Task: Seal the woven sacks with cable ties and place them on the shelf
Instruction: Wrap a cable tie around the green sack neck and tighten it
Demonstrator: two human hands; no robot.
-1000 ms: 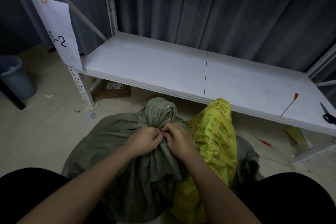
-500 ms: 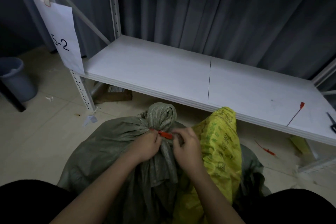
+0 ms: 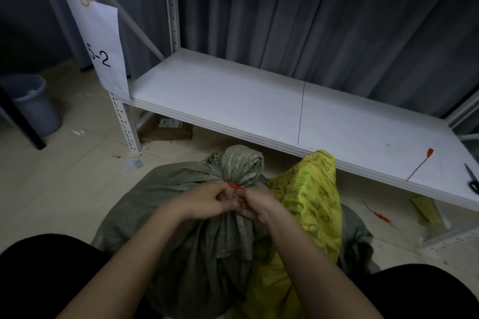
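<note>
Both hands — left hand (image 3: 207, 202), right hand (image 3: 256, 204) — pinch a red cable tie (image 3: 234, 186) around the green sack (image 3: 181, 228) neck between them.

White shelf board (image 3: 233, 101) low above the floor, red cable tie (image 3: 420, 164) and scissors (image 3: 473, 181) lying near its right end, tiled floor (image 3: 64, 176) carrying green sack (image 3: 181, 228), yellow sack (image 3: 313, 204), grey bin (image 3: 33, 103), cardboard box (image 3: 166, 129) under the shelf, another red tie (image 3: 378, 213).

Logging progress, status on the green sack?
Left hand, right hand both pinching red cable tie at green sack neck. Not yet shelved. Shelf holds spare tie, scissors.
</note>
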